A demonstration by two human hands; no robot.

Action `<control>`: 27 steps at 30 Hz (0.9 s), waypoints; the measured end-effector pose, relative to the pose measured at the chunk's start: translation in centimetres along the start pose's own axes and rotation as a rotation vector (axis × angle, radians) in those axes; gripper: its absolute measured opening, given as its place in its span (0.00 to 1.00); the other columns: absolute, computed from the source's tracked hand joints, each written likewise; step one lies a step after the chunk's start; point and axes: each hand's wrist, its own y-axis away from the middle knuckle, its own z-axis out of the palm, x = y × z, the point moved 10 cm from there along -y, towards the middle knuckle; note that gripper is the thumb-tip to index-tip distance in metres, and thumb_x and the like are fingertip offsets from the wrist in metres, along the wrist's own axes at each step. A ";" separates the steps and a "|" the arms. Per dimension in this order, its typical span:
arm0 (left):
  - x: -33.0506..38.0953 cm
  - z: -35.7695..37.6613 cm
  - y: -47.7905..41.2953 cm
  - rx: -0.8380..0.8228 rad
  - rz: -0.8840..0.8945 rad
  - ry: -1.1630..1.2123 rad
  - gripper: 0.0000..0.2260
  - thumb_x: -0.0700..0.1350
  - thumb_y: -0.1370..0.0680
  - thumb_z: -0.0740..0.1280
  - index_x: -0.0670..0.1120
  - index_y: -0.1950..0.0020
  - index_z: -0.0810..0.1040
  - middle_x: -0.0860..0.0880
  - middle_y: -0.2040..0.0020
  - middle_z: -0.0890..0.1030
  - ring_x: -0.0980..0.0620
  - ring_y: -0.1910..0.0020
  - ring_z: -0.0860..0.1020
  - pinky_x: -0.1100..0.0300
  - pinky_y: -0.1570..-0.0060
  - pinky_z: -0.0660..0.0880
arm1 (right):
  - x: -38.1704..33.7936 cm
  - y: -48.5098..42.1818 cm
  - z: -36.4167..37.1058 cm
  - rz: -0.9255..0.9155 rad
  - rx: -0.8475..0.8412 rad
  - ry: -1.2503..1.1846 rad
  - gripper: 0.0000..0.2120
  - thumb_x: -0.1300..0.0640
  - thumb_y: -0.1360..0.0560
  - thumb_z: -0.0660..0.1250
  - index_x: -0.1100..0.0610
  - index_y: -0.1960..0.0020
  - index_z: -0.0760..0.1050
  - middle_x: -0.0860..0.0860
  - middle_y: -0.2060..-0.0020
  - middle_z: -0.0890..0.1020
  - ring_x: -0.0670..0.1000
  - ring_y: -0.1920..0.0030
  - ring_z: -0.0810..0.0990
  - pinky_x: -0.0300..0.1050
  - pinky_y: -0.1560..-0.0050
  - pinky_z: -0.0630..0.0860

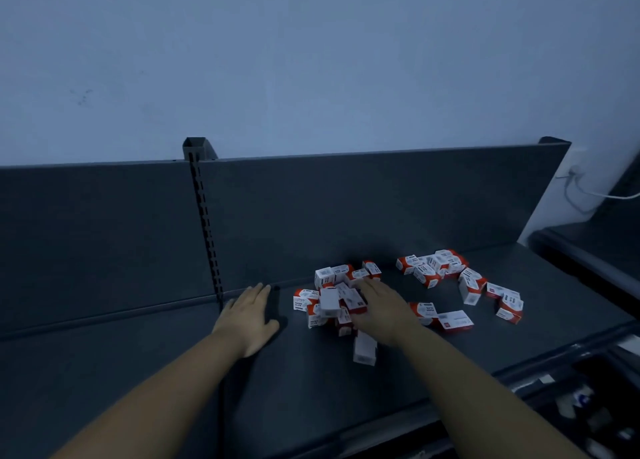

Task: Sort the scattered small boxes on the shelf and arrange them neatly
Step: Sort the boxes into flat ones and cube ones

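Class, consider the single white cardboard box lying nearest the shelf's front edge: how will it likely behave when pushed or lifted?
The small white cardboard box probably feels light and stiff: its edges look crisp and square. Flat-sided, it should slide rather than roll. The smooth dark shelf likely offers little grip, so a firm push may send it skidding.
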 end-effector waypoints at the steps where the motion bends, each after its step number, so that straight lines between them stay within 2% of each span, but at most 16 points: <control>1: 0.4 0.3 -0.3 -0.005 0.008 0.004 0.34 0.56 0.20 0.56 0.47 0.19 0.44 0.49 0.19 0.45 0.51 0.21 0.45 0.52 0.24 0.47 | 0.4 0.0 0.2 0.005 -0.011 -0.014 0.39 0.35 0.28 0.62 0.47 0.23 0.57 0.47 0.25 0.65 0.51 0.25 0.62 0.57 0.26 0.62; 3: 1.2 0.9 -0.9 -0.022 0.014 0.004 0.34 0.56 0.20 0.56 0.47 0.19 0.44 0.49 0.19 0.45 0.51 0.21 0.45 0.51 0.23 0.47 | 1.2 -0.2 0.3 0.009 -0.015 -0.034 0.39 0.33 0.30 0.61 0.46 0.23 0.57 0.46 0.26 0.65 0.51 0.26 0.63 0.57 0.26 0.62; 5: 1.9 1.4 -1.7 -0.028 0.007 0.013 0.34 0.56 0.20 0.56 0.48 0.19 0.44 0.49 0.19 0.46 0.51 0.21 0.45 0.51 0.23 0.47 | 2.2 -0.8 -0.1 0.006 -0.007 -0.042 0.36 0.38 0.27 0.65 0.47 0.24 0.58 0.48 0.26 0.66 0.50 0.27 0.64 0.53 0.26 0.61; 8: 2.8 1.7 -2.9 -0.015 -0.017 0.040 0.33 0.56 0.20 0.56 0.48 0.19 0.45 0.50 0.19 0.47 0.51 0.21 0.46 0.50 0.23 0.48 | 3.6 -2.3 -1.0 -0.014 -0.006 -0.040 0.40 0.41 0.23 0.65 0.53 0.20 0.52 0.50 0.21 0.57 0.51 0.22 0.56 0.50 0.22 0.55; 10: 3.5 1.8 -3.9 0.009 -0.041 0.066 0.33 0.57 0.19 0.56 0.49 0.19 0.46 0.50 0.19 0.48 0.51 0.21 0.48 0.50 0.23 0.49 | 4.5 -3.3 -1.5 -0.041 -0.009 -0.041 0.41 0.41 0.23 0.65 0.53 0.19 0.49 0.49 0.20 0.54 0.50 0.21 0.53 0.49 0.21 0.52; 14: 5.4 1.0 -5.6 0.094 -0.082 0.129 0.30 0.55 0.19 0.55 0.48 0.20 0.49 0.50 0.19 0.52 0.51 0.21 0.50 0.52 0.23 0.51 | 6.1 -5.2 -2.8 -0.106 -0.030 0.001 0.38 0.43 0.22 0.64 0.53 0.19 0.49 0.49 0.20 0.53 0.50 0.21 0.51 0.49 0.22 0.50; 17: 6.9 0.1 -6.4 0.135 -0.116 0.137 0.29 0.53 0.19 0.55 0.48 0.20 0.51 0.49 0.20 0.53 0.51 0.21 0.51 0.52 0.23 0.51 | 7.7 -6.5 -3.5 -0.152 -0.028 0.016 0.39 0.43 0.23 0.65 0.53 0.19 0.51 0.50 0.20 0.55 0.51 0.21 0.53 0.50 0.22 0.54; 22: 9.5 0.4 -6.6 0.138 -0.165 0.093 0.29 0.54 0.19 0.54 0.49 0.20 0.50 0.50 0.20 0.52 0.51 0.21 0.49 0.51 0.23 0.50 | 10.1 -7.2 -3.7 -0.226 -0.062 -0.006 0.39 0.43 0.22 0.64 0.56 0.19 0.50 0.53 0.20 0.54 0.53 0.21 0.53 0.50 0.22 0.53; 27: 11.8 1.7 -6.6 0.109 -0.175 0.033 0.28 0.55 0.18 0.52 0.50 0.20 0.49 0.51 0.19 0.51 0.52 0.21 0.48 0.51 0.23 0.47 | 11.6 -7.4 -2.9 -0.225 -0.094 -0.001 0.38 0.44 0.21 0.63 0.54 0.19 0.49 0.51 0.20 0.53 0.53 0.21 0.52 0.49 0.22 0.52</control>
